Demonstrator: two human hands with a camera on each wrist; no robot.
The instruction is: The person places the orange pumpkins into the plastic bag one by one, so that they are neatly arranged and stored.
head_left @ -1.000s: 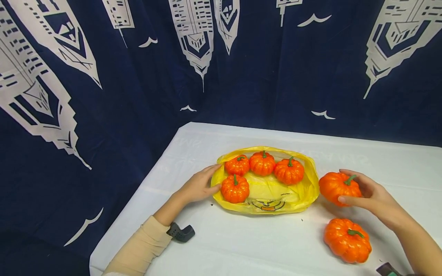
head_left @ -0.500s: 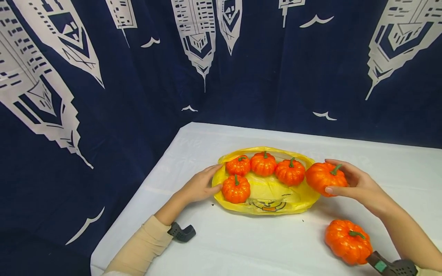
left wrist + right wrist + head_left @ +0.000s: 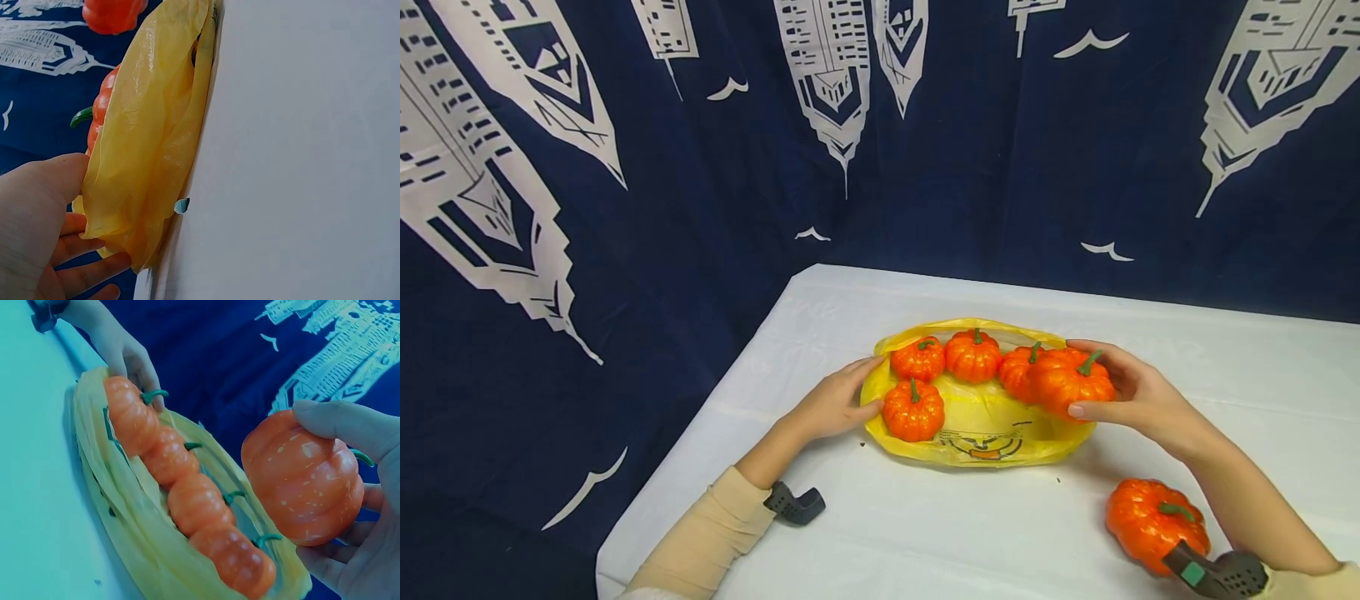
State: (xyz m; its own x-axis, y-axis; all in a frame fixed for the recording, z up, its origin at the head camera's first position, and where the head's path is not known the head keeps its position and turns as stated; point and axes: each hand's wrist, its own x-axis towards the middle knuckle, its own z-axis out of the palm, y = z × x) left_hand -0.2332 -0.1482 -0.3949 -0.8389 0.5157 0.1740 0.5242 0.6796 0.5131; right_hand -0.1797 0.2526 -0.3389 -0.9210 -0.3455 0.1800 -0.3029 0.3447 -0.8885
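Note:
A yellow plastic bag (image 3: 973, 454) lies with its mouth spread wide. Several small orange pumpkins (image 3: 973, 357) with green stems sit in it, along its far side and at its left end. My left hand (image 3: 833, 404) touches the bag's left rim, its fingers fairly straight; the left wrist view shows thumb and fingertips (image 3: 112, 264) against the yellow plastic. My right hand (image 3: 1138, 392) grips another orange pumpkin (image 3: 1069, 385) between thumb and fingers, over the bag's right end. That pumpkin partly hides one in the bag; the right wrist view shows the held pumpkin (image 3: 303, 481) above the rim.
One more pumpkin (image 3: 1153, 521) lies on the white table (image 3: 925, 533) at front right, partly hidden by the dark device (image 3: 1217, 571) at my right wrist. A dark blue cloth (image 3: 970, 183) with white building prints hangs behind the table.
My right hand has moved left with its pumpkin, from outside the bag's right edge to over the bag. The left hand stays at the rim.

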